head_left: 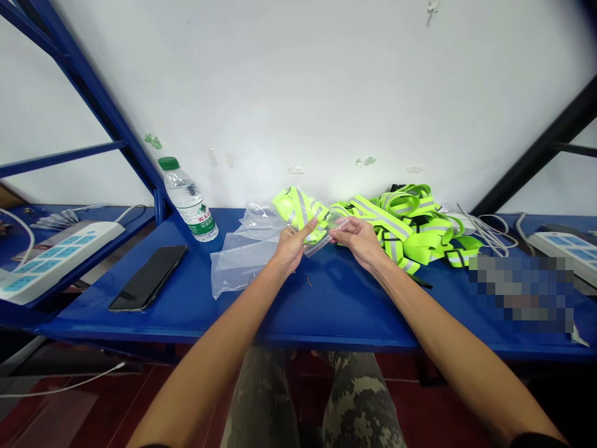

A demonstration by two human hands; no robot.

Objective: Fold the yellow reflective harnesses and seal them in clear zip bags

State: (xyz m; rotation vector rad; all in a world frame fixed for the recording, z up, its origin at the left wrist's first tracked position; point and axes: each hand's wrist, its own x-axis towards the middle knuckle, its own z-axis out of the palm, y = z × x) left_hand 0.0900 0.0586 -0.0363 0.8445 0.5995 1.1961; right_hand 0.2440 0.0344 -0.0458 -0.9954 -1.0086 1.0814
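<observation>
A: What do the 2 hands have hold of?

B: The left hand is grasping a folded bundle of fluorescent yellow-green webbing with silver-grey reflective stripes, its thumb over the lower edge. The right hand pinches a small, clear plastic bag between thumb and fingers, and that bag spans the gap between both hands.

A: Is the bundle inside it?

B: I cannot tell (the film is so transparent that its edges get lost against the webbing). They overlap at the bundle's lower right.

A: And where exactly is the bundle?

B: Towards the back of the glossy blue desk, near the middle, in front of the white wall. Whether its underside rests on the desk is hidden.

A: What lies around the hands?

B: Just beyond the right hand sits a loose, tangled heap of yellow-green reflective straps with black fittings. Just left of the left hand, several flat, clear plastic sleeves lie overlapping.

A: Anything farther left?

B: 2 things: a transparent, green-capped water bottle with a green-and-white label, standing upright, and a black rectangular smartphone, lying flat near the front edge.
</observation>
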